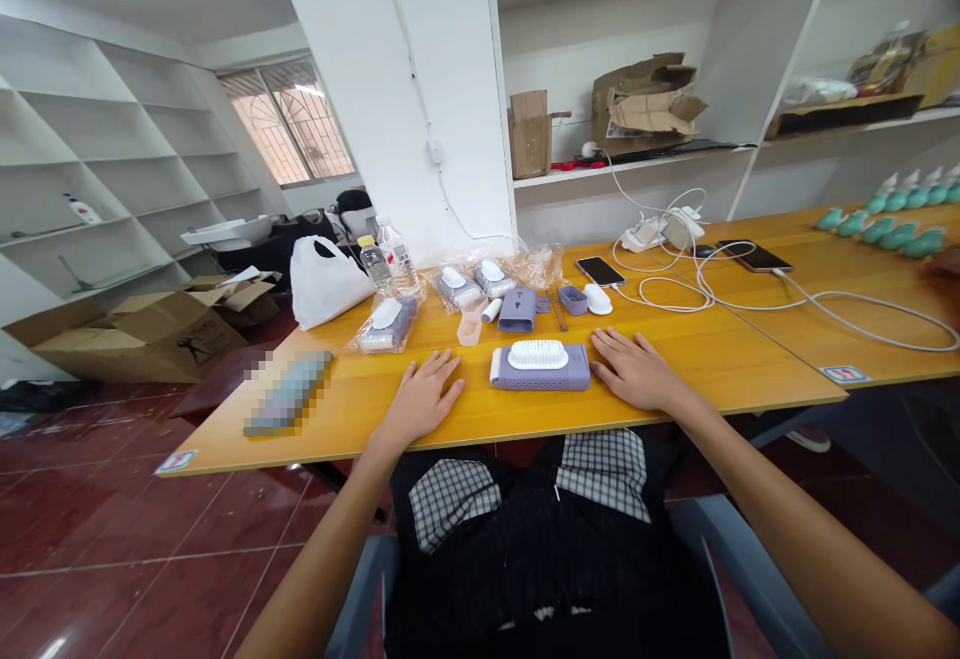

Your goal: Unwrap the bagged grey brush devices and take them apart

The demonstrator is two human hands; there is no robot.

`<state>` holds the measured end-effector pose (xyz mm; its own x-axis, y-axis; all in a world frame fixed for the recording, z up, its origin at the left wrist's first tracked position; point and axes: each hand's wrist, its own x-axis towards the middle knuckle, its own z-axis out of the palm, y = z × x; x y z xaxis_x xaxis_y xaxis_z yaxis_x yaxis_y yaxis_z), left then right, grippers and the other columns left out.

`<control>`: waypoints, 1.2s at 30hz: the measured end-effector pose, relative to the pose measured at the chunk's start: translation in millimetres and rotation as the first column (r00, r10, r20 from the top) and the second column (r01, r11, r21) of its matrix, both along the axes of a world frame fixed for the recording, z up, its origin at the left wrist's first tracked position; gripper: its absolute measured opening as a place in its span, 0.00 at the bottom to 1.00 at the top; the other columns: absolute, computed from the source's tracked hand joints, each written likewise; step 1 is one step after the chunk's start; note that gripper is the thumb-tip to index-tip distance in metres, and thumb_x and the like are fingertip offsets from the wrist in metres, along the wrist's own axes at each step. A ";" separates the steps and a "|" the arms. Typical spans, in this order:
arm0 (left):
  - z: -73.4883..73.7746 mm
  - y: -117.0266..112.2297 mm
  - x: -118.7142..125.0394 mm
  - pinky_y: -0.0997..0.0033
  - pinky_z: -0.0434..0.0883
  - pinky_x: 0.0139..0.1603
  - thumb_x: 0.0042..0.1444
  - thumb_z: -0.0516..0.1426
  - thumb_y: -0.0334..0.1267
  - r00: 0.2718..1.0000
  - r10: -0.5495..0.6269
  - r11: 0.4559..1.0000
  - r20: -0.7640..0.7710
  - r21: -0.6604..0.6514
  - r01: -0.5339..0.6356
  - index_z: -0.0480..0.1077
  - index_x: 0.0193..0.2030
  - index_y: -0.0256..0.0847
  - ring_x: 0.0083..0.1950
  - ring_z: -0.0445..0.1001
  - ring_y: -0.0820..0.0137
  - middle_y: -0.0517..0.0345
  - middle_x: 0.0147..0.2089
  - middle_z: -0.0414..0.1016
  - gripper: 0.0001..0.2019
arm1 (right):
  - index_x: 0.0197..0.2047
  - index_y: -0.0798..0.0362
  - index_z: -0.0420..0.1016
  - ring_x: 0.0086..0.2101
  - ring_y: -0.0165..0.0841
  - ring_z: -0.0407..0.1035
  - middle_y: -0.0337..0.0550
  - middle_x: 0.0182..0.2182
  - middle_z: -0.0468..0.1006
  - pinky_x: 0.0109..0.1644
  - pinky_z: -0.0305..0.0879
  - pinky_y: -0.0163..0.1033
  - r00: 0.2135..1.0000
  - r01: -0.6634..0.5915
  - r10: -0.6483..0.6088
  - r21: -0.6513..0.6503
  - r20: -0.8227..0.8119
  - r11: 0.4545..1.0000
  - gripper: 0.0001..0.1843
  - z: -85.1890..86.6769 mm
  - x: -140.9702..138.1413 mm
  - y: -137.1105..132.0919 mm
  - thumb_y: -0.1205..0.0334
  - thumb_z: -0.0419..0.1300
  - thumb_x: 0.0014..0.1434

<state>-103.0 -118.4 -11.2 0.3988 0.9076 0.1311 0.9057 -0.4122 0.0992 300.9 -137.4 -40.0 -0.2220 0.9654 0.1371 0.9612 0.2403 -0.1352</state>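
A purple multi-part cleaning brush [517,375] lies on the wooden table, its white bristle head [538,353] facing up. To its left, my left hand [426,394] rests flat with the fingers stretched out, apart from the brush. My right hand [631,371] lies palm down to its right, fingertips close to the brush's end; whether they touch it I cannot tell. Neither hand holds anything. Behind the brush are a purple case [517,309], a small white roller [492,310], a clear pinkish cup [469,328], a purple tray [574,300] and a white oval piece [598,299].
Several bagged purple brushes [388,324] lie at the back left, near plastic bottles [396,257] and a white bag [327,282]. A phone [600,271], white cables [675,305] and another phone [754,256] lie at the back right. Green bottles [877,230] stand far right.
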 end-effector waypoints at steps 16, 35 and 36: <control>-4.2 2.5 -3.6 0.35 0.52 0.80 0.75 0.45 0.51 1.000 -0.017 1.000 0.004 0.007 0.017 0.64 0.76 0.43 0.82 0.55 0.50 0.47 0.81 0.59 0.29 | 0.78 0.51 0.61 0.77 0.50 0.51 0.52 0.78 0.58 0.78 0.46 0.68 1.000 -0.003 0.004 0.019 -0.024 1.000 0.35 -2.0 0.2 0.3 0.47 0.41 0.76; -2.1 0.5 -2.0 0.37 0.54 0.80 0.74 0.47 0.51 0.999 -0.015 1.000 0.043 0.022 0.014 0.64 0.76 0.45 0.81 0.58 0.51 0.48 0.79 0.63 0.28 | 0.76 0.47 0.66 0.75 0.49 0.55 0.48 0.75 0.64 0.77 0.49 0.70 0.994 -0.008 0.014 0.055 -0.109 0.998 0.33 -5.2 3.1 0.6 0.47 0.38 0.77; -1.2 -0.2 -1.6 0.38 0.55 0.80 0.74 0.47 0.50 0.999 -0.022 0.999 0.049 0.034 0.021 0.64 0.76 0.44 0.80 0.60 0.52 0.47 0.79 0.63 0.28 | 0.75 0.47 0.67 0.75 0.49 0.55 0.48 0.75 0.65 0.77 0.48 0.70 0.991 -0.007 0.013 0.048 -0.130 0.999 0.33 -4.5 3.0 0.1 0.47 0.37 0.78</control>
